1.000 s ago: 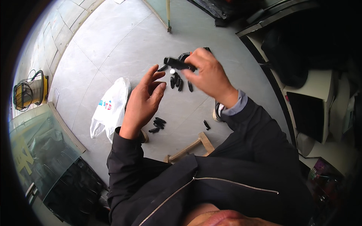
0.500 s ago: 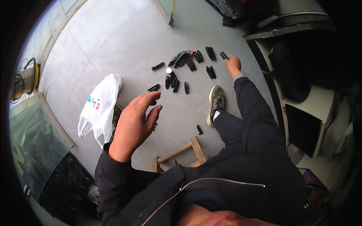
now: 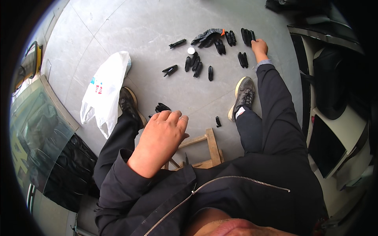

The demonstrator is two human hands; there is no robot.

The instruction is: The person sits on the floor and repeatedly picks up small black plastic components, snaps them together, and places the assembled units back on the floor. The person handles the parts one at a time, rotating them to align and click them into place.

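My left hand [image 3: 161,137] hangs in the air above my left knee, fingers curled down and apart, holding nothing. My right hand [image 3: 260,47] reaches far out to the grey floor and rests beside a pair of black plastic parts [image 3: 247,36]; whether it grips one I cannot tell. Several more black parts [image 3: 197,63] lie scattered on the floor ahead, along with a small white cap [image 3: 191,50] and a dark work glove [image 3: 206,36]. A small black clump [image 3: 161,107] lies just beyond my left hand, and a single black piece [image 3: 218,121] sits near my right shoe.
A white plastic bag [image 3: 104,90] lies crumpled beside my left shoe [image 3: 130,104]. A low wooden stool frame [image 3: 204,147] shows between my legs. A glass pane [image 3: 35,129] leans at the left, and dark bags and a shelf [image 3: 334,78] stand at the right.
My right hand has gone from holding black parts up in front of me down to the floor at the far right. My left hand has drawn back toward my knee. The view tilted down.
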